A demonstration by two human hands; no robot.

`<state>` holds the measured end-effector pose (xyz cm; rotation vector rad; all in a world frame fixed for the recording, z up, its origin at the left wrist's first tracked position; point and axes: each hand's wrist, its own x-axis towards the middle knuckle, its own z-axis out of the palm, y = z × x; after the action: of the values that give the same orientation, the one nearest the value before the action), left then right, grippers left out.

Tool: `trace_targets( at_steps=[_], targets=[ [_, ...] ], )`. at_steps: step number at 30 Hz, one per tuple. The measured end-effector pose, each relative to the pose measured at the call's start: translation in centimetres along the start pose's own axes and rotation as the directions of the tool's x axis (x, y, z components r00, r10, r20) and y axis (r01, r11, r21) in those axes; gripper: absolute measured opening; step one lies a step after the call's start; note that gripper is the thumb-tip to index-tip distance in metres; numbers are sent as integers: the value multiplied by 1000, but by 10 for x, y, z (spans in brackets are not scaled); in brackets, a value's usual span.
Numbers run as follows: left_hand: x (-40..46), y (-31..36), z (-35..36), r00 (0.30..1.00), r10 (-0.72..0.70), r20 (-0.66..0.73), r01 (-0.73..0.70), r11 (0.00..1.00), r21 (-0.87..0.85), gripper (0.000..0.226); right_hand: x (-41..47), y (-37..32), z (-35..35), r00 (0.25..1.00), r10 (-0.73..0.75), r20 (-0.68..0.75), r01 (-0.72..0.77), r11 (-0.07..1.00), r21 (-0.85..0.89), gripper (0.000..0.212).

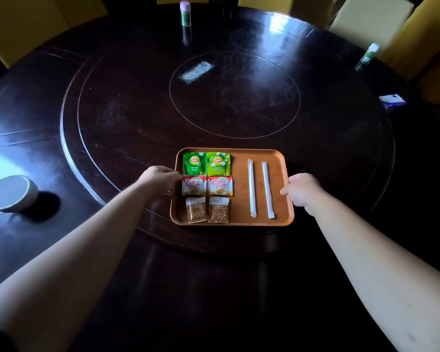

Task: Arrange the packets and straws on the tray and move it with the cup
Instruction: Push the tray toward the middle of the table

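The tray (239,221) is gripped at its side rims by the left hand (160,180) and right hand (302,190). If tilted, the straws (252,188) and packets (206,186) could be slid out of line.

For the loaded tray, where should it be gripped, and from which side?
Grip the tray at the middle of its two short edges, one hand from each side, as the left hand and right hand do. The raised rim gives purchase, and loose packets and straws need it level.

Dining room: big dark round table (112,118) with turntable, yellow chairs (23,24) around.
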<state>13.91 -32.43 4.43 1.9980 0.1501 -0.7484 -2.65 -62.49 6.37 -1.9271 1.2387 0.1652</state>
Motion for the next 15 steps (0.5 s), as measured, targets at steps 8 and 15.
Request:
trace_targets(
  at_steps=[8,15],
  targets=[
    [0,-4,6,998,38,57,-33,995,-92,7,6,5,13,998,-4,-70,2,1000,-25,32],
    [-15,-19,-6,995,70,71,-70,997,8,18,-14,10,13,998,-66,-24,63,993,-100,25]
  ],
)
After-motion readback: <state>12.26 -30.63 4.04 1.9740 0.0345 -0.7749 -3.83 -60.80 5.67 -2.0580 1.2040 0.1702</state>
